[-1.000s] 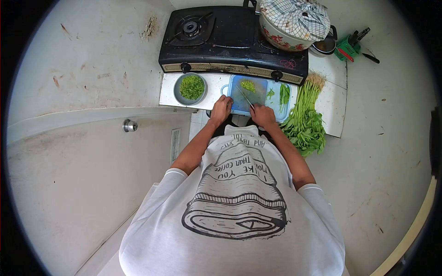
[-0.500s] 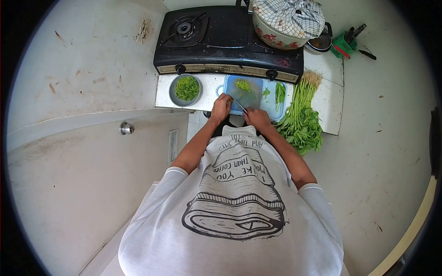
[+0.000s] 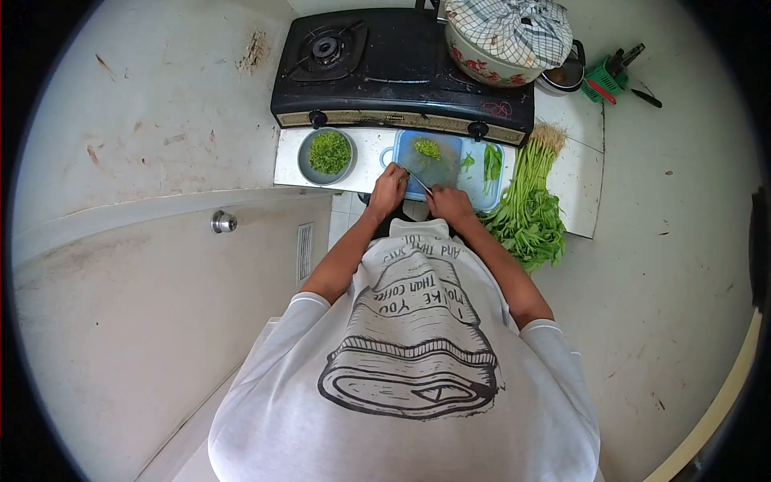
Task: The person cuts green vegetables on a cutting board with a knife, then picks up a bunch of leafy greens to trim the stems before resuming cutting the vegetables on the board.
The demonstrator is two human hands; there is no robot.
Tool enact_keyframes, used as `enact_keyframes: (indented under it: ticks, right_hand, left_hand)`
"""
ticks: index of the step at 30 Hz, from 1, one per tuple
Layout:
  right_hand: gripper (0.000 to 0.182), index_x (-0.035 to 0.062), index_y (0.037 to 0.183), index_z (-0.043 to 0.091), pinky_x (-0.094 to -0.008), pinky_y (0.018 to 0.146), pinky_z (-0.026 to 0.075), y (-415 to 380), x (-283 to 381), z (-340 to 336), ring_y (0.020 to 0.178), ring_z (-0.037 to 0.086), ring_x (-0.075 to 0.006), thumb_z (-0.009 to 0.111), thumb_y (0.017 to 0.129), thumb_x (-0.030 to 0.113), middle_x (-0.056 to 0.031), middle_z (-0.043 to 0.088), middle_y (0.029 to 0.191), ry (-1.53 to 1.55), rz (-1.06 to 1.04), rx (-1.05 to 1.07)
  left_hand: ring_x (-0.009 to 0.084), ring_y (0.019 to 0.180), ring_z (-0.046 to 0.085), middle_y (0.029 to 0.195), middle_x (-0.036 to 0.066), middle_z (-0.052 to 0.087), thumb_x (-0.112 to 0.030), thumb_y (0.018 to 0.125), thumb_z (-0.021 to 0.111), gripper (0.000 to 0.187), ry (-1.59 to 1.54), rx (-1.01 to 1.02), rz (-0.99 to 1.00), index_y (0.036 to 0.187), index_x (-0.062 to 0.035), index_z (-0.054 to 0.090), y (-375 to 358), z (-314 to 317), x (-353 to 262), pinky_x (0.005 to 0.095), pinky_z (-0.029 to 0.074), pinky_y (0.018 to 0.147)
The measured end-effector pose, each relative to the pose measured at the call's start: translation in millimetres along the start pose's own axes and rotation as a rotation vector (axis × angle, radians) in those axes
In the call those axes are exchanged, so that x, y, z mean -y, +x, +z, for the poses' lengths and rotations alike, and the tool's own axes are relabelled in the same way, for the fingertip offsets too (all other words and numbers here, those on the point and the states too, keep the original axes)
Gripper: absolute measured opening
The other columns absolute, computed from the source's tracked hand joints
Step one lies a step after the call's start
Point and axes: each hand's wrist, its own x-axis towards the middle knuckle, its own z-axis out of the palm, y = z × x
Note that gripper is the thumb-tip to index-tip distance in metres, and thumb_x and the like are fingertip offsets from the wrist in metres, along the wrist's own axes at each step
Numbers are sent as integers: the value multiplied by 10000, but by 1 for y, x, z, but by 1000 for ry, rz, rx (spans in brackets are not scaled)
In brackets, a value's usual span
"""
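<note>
A black stove [image 3: 401, 92] sits on the white worktop [image 3: 580, 189]. On the stove's right side is a big flowery pot [image 3: 486, 71] with a checked cloth [image 3: 514, 28] over its top. Beside it is a small dark pan [image 3: 564, 78], near a green basket [image 3: 602, 80]. A shiny round knob [image 3: 224, 222] is at the left.

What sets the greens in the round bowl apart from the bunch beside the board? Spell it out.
The chopped greens are fine bits; the bunch has long stems, roots on. The chopped greens sit heaped in the bowl; the bunch lies stretched out. Both are green.
</note>
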Motion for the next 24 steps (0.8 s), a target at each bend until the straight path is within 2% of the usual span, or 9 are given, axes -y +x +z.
enact_keyframes:
  ticks: [11, 18, 21, 24]
  right_hand:
    - [363, 4, 973, 677, -517, 677, 595, -8, 0, -5, 748, 743, -405, 558, 1008, 345, -228, 743, 817, 3, -9, 2]
    - [362, 0, 973, 682, -526, 685, 593, -3, 4, 0, 744, 745, -396, 581, 990, 348, -224, 743, 816, 11, 2, 5]
    - [382, -2, 998, 659, -541, 658, 584, 5, 3, 8, 711, 727, -425, 565, 1003, 369, -238, 722, 764, 34, -41, -53]
    - [357, 5, 992, 685, -523, 689, 593, -1, 2, 5, 743, 744, -392, 587, 985, 348, -221, 742, 813, -4, -20, -45]
  left_hand:
    - [412, 851, 676, 915, 177, 661, 14, 867, 697, 85, -62, -17, -71, 950, -3, 703, 2, 2, 1, 465, 542, 755]
    - [405, 837, 679, 904, 176, 656, 31, 856, 689, 83, -51, -31, -38, 933, 0, 690, 1, 5, 4, 452, 543, 756]
    - [401, 835, 681, 901, 177, 656, 36, 855, 688, 85, -39, -26, -61, 931, -1, 687, 1, 2, 1, 447, 543, 757]
    - [391, 840, 688, 903, 178, 664, 43, 852, 688, 93, -65, -39, -63, 936, 3, 687, 1, 4, 2, 439, 546, 760]
